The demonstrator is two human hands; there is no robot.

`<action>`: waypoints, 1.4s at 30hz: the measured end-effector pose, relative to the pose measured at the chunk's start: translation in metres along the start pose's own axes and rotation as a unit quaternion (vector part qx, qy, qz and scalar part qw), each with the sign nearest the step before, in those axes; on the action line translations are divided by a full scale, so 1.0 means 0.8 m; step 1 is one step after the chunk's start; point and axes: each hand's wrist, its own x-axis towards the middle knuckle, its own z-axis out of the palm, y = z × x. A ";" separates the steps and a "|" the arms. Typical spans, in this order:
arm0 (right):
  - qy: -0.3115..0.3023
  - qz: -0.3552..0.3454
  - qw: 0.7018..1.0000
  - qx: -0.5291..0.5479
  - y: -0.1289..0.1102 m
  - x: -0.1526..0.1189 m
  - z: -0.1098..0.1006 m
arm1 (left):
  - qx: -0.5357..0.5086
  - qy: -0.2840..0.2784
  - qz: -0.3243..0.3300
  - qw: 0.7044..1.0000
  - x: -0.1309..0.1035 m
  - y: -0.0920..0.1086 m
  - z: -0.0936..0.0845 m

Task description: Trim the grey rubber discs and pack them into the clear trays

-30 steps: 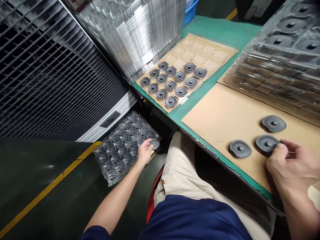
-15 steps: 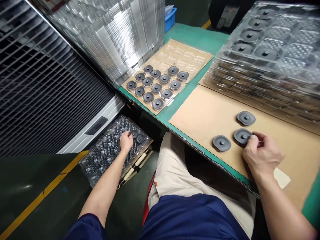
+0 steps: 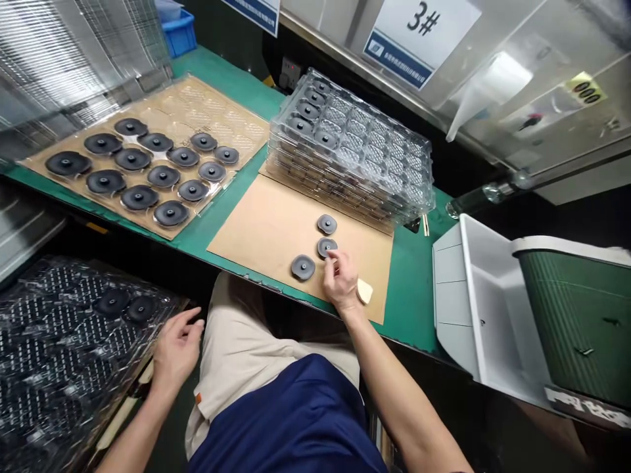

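Note:
Three dark grey round pieces, each with a small central stud, lie on a brown cardboard sheet (image 3: 256,223). My right hand (image 3: 340,279) has its fingertips closed at the lower edge of the middle grey disc (image 3: 326,247). One grey disc (image 3: 327,224) is just beyond it, and another grey disc (image 3: 302,267) is to its left. My left hand (image 3: 177,348) is empty, thumb and fingers apart, beside my left knee. Left of that hand is a low clear plastic tray (image 3: 64,341) with two dark discs (image 3: 141,308) in its pockets.
On the green table (image 3: 217,217), a clear tray (image 3: 236,125) over cardboard holds several discs. Stacked clear trays (image 3: 355,157) stand behind the cardboard sheet. A tall stack of trays (image 3: 89,59) and a blue bin (image 3: 178,34) are at left. A grey-white bin (image 3: 473,295) stands at right.
My view has swung right. My left hand has left the disc in the low tray and drawn back toward my knee, its fingers now apart. My right hand stays at the middle disc.

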 end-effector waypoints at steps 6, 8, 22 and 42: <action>-0.194 -0.087 0.975 0.068 -0.033 -0.003 -0.017 | -0.094 -0.140 0.056 0.984 -0.064 0.076 0.046; -0.215 -0.064 0.971 0.083 -0.030 0.003 -0.022 | -0.114 -0.172 0.070 0.976 -0.076 0.096 0.056; -0.310 0.266 0.800 0.439 -0.079 -0.104 -0.036 | -0.319 -0.262 0.088 0.907 -0.085 0.160 0.065; -0.002 0.170 0.985 -0.035 0.070 -0.085 -0.102 | -0.522 -0.315 -0.032 0.792 -0.094 0.211 -0.009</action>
